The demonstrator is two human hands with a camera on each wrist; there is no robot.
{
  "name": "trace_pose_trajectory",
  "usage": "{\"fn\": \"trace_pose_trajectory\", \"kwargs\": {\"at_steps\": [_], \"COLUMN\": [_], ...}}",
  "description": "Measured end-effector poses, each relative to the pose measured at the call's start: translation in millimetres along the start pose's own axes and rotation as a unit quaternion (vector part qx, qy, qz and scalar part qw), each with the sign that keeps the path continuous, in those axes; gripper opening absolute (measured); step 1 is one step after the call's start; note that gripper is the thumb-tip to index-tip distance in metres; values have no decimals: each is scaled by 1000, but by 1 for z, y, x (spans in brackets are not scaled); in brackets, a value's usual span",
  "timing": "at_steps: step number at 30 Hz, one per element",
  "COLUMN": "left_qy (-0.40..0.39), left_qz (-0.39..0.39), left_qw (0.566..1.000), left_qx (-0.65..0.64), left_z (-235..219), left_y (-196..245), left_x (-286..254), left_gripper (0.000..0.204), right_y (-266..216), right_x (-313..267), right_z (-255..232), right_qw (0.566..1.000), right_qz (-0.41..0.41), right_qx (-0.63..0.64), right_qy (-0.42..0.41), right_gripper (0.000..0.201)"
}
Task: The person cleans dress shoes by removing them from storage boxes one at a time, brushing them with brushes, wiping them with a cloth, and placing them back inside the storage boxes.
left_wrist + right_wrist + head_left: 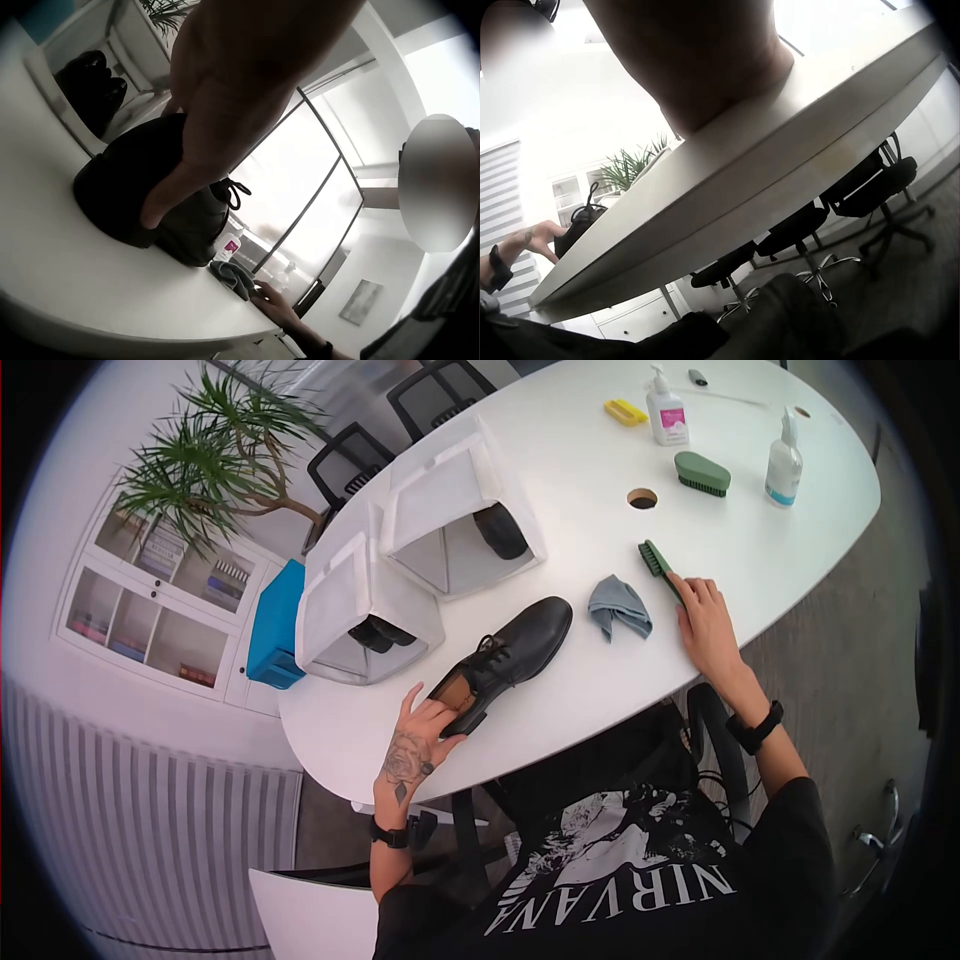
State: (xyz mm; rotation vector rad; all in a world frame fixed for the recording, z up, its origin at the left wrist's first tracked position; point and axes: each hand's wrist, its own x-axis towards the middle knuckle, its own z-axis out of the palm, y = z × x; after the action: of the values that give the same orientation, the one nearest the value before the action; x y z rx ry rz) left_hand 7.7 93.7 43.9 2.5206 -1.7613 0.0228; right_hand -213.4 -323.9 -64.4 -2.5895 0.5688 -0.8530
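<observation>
A black lace-up shoe [521, 645] lies on the white table, its toe pointing to the upper right in the head view. The left hand [412, 745] grips its heel, fingers inside the opening and thumb on the outside; the left wrist view shows the thumb against the shoe's heel [120, 187]. At the table's near edge the right hand [711, 628] holds the handle of a small green brush [655, 560], bristles facing left. A grey-blue cloth [619, 607] lies crumpled between shoe and brush. The right wrist view hides the right fingers.
Two white boxes [412, 550] with dark shoes inside stand beyond the shoe, a blue box [276, 622] beside them. Farther back are a large green brush [702, 472], a pump bottle [667, 412], a spray bottle [784, 465], a yellow item [625, 412] and a table hole.
</observation>
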Motion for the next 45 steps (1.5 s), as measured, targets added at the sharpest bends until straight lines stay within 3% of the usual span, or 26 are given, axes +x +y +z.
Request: {"fn": "trace_pose_trajectory", "kwargs": {"at_steps": [2,8,12,15,17,20,22,24,26,30,34,36,45], "left_qy": [11,189,211,237,224,257,260,280,275,291,305,293,293], "left_qz": [-4,-30,-135,-136,-157,-142,-141,-112,-133,-143,-166,-181,-187], "left_qw": [1000,977,966,962,962,956,955,953,952,946,937,938,934], "left_qx": [4,-96,-66,-26,-20,-13,-15,14,4,19,40,35,87], "left_z": [4,-21,-41,-35,-32,-20,-19,-20,-23,-26,-23,-19,32], "left_y": [4,18,24,19,12,-2,-3,-1,3,2,-2,-7,-33], "left_x": [0,9,19,42,61,80,87,93,92,88,96,107,191], "left_gripper": [31,28,28,28,27,28,29,28,28,27,27,26,28], "right_y": [0,7,10,28,39,60,50,40,38,32,30,33,41], "right_x": [-1,-4,3,13,35,74,106,126,143,171,177,174,171], "right_z": [0,5,10,12,13,23,15,12,19,52,85,98,99], "right_qw": [1000,999,1000,993,988,992,905,886,863,857,881,927,972], "right_qz": [5,26,15,15,53,10,198,217,232,243,190,129,125], "right_qx": [0,11,20,121,126,81,245,285,328,349,378,320,166], "right_qy": [0,17,18,0,-69,-98,-284,-293,-306,-292,-211,-148,-110], "right_gripper": [62,60,50,31,26,24,25,26,26,24,27,30,33]}}
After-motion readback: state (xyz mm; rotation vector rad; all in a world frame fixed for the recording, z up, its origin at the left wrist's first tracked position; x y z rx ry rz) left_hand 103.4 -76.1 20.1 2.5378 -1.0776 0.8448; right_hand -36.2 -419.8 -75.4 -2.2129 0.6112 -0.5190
